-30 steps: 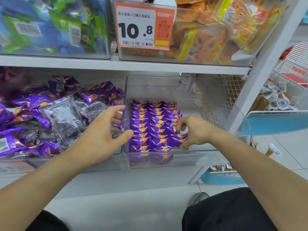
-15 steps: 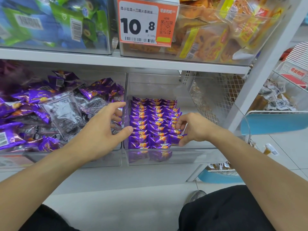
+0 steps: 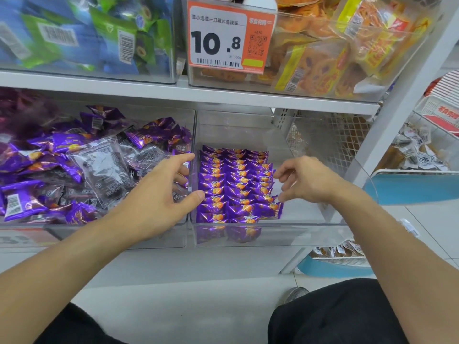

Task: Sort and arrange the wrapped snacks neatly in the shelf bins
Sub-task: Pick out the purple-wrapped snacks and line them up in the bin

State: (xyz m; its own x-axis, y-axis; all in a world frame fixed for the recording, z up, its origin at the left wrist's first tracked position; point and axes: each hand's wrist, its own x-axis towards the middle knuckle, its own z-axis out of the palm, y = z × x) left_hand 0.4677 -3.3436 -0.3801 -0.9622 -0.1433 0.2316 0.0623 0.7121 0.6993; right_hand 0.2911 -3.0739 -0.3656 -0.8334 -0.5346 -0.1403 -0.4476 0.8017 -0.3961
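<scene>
Down on the lower shelf, two clear bins sit side by side, and the action is at the right-hand bin [image 3: 310, 229], where purple wrapped snacks [image 3: 236, 184] stand in tidy rows running from six o'clock back toward twelve, packed against its left wall. Look at the right hand [image 3: 308, 181]: it hovers just off the three o'clock edge of those rows, fingers loosely curled and apart, gripping nothing, tips aimed toward nine o'clock at the nearest wrappers. That is the nearer hand for the loose front packet at about five o'clock of the stack, which sits slightly skewed and looks like the next one to square up. Over at nine o'clock, the left hand [image 3: 159, 194] straddles the divider between bins, fingers spread in the jumbled left bin [image 3: 119, 238], thumb touching the rows' left edge, holding nothing either. Plenty of unsorted purple and clear packets [image 3: 99, 167] wait there, so I judge this job barely midway.
</scene>
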